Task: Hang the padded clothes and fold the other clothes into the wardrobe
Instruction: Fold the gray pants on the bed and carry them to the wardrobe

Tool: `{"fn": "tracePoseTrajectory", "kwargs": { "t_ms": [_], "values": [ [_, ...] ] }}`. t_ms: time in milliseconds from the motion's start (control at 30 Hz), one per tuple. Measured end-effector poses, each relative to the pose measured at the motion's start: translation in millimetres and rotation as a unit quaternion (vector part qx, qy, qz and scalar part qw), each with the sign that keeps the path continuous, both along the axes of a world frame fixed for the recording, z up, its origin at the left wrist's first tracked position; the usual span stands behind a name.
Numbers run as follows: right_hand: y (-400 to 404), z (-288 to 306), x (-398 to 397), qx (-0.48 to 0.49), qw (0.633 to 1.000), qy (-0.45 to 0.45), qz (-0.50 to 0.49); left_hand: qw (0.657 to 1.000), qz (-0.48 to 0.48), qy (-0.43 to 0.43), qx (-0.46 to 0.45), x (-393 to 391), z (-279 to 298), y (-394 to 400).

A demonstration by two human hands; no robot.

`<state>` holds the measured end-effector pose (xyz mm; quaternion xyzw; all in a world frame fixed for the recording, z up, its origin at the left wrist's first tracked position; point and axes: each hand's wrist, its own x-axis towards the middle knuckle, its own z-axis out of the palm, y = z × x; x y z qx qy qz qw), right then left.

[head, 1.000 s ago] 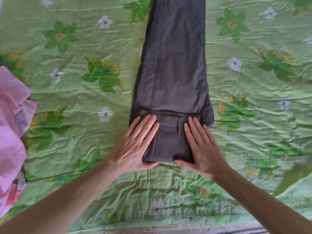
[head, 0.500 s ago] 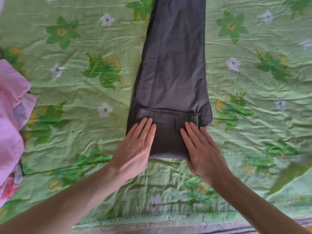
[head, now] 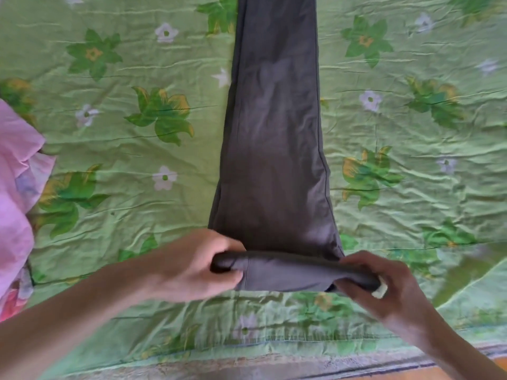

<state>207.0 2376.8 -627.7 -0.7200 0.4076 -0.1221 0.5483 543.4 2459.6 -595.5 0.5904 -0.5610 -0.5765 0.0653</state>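
Grey trousers (head: 274, 138) are lying lengthwise down the centre of the frame on the green floral bedsheet (head: 123, 138), near end turned over into a thick fold at lower centre. Left hand (head: 197, 266) is gripping the fold's left end, fingers curled round it. Right hand (head: 384, 286) is pinching the right end (something white showing at the fingertips, unidentifiable). Pink garment (head: 16, 187) is lying at the left edge.
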Motion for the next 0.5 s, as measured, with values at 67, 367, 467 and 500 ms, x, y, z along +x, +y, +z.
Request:
{"fn": "tracePoseTrajectory", "kwargs": {
  "t_ms": [67, 367, 467, 500],
  "values": [
    [0.0, -7.2, 7.1, 0.053, 0.989, -0.035, -0.135, 0.991, 0.127, 0.035, -0.007, 7.4, -8.4, -6.2],
    [-3.1, -53.5, 56.1, -0.002, 0.969, 0.070, -0.239, 0.786, 0.573, 0.215, 0.085, -8.4, -68.7, 1.4],
    [-11.4, -67.0, 64.0, -0.071, 0.962, 0.090, -0.249, 0.854, 0.502, 0.134, -0.019, -16.5, -83.4, 5.3],
    [-13.7, -71.6, 65.7, -0.095, 0.957, 0.099, -0.255, 0.869, 0.479, 0.109, -0.062, -18.6, -88.8, 5.0]
  ]
}}
